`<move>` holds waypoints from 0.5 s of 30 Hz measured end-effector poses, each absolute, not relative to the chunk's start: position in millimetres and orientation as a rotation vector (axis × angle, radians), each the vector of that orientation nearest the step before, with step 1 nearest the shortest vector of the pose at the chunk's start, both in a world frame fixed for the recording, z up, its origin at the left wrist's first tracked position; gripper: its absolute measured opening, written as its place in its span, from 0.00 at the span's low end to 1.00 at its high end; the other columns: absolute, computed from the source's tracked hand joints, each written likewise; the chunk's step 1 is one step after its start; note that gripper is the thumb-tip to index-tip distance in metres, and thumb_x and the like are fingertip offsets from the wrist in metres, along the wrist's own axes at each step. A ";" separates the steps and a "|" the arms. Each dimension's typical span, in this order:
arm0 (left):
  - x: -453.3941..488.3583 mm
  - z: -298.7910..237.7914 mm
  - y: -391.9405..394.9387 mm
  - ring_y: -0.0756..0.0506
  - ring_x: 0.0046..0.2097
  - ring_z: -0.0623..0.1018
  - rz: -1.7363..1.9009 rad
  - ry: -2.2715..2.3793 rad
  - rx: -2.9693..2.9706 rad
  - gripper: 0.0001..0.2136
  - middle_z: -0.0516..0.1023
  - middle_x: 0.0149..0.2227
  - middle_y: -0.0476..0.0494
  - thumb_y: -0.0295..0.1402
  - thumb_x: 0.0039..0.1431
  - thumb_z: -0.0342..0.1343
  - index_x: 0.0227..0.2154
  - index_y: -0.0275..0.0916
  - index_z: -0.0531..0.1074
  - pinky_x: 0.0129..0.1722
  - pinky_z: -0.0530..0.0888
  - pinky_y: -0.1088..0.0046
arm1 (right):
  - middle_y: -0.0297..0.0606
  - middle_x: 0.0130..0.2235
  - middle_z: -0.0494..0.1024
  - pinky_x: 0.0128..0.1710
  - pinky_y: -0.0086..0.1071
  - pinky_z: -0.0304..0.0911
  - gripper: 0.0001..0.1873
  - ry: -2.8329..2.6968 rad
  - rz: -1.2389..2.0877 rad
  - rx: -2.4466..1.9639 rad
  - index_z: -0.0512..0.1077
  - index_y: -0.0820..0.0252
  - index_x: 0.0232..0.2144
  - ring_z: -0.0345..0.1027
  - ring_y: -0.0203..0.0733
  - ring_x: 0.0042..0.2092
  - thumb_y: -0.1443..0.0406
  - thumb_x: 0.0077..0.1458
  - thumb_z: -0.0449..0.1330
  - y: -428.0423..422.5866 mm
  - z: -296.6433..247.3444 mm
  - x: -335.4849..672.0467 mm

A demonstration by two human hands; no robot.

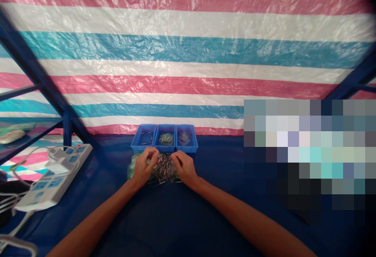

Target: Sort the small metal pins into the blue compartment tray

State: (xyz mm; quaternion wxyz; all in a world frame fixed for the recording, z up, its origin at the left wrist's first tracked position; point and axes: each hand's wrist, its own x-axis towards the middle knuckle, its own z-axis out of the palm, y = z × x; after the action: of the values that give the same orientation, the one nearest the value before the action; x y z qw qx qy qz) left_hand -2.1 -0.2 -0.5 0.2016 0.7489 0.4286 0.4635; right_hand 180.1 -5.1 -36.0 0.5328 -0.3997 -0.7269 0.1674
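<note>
A heap of small metal pins and green parts (pixel 165 167) lies on the dark blue table (pixel 176 214), just in front of three blue bins. My left hand (pixel 143 166) rests on the heap's left side with its fingers curled and pinched into the pins. My right hand (pixel 182 165) sits on the right side, fingers bent down among the pins. What each pinch holds is too small to make out. The left bin (pixel 143 137) holds a few pins, the middle bin (pixel 165 138) green parts, the right bin (pixel 186 137) pale parts.
White power strips with blue sockets (pixel 54 178) and their cables lie at the left of the table. A blue metal frame (pixel 66 125) stands at the left. A striped pink, white and teal tarp (pixel 188 53) hangs behind the bins. A blurred patch covers the right.
</note>
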 end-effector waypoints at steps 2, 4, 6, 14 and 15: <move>-2.7 -0.9 1.3 0.51 0.26 0.73 1.256 1.262 2.173 0.10 0.73 0.26 0.50 0.35 0.65 0.45 0.41 0.38 0.69 0.31 0.71 0.75 | 0.36 0.28 0.70 0.34 0.30 0.58 0.16 -1.731 0.392 -0.958 0.70 0.60 0.30 0.64 0.37 0.31 0.62 0.64 0.47 -5.1 -36.0 180.2; -2.9 -1.2 2.7 0.49 0.31 0.76 1.228 1.273 2.279 0.12 0.76 0.30 0.48 0.34 0.66 0.43 0.46 0.39 0.69 0.36 0.72 0.74 | 0.36 0.28 0.70 0.34 0.30 0.58 0.16 -1.730 0.385 -0.960 0.70 0.60 0.30 0.64 0.37 0.31 0.61 0.64 0.47 -5.2 -36.0 180.4; -3.0 -2.2 4.3 0.47 0.40 0.77 1.217 1.231 2.376 0.13 0.78 0.38 0.44 0.34 0.66 0.43 0.47 0.39 0.70 0.43 0.72 0.71 | 0.36 0.29 0.71 0.35 0.30 0.58 0.16 -1.730 0.387 -0.958 0.70 0.60 0.30 0.64 0.38 0.32 0.62 0.64 0.47 -5.3 -36.0 180.5; -4.0 -6.8 6.5 0.49 0.31 0.76 1.297 1.236 2.364 0.09 0.78 0.32 0.46 0.37 0.60 0.54 0.38 0.39 0.75 0.35 0.73 0.74 | 0.37 0.29 0.71 0.35 0.30 0.59 0.15 -1.712 0.388 -0.952 0.70 0.60 0.31 0.65 0.38 0.33 0.62 0.64 0.47 -5.7 -35.5 180.0; -3.9 -5.4 6.0 0.48 0.33 0.76 1.297 1.208 2.371 0.08 0.78 0.32 0.46 0.36 0.60 0.54 0.35 0.39 0.75 0.36 0.73 0.74 | 0.37 0.29 0.71 0.35 0.30 0.59 0.15 -1.710 0.387 -0.952 0.70 0.60 0.31 0.65 0.38 0.32 0.62 0.64 0.47 -5.7 -35.3 180.0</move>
State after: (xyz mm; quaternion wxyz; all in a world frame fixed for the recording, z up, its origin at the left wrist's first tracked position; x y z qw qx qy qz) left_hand -3.9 6.0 -5.4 0.0907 0.7976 0.4065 0.4364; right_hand 180.0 -5.7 -35.3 0.5425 -0.4010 -0.7200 0.1631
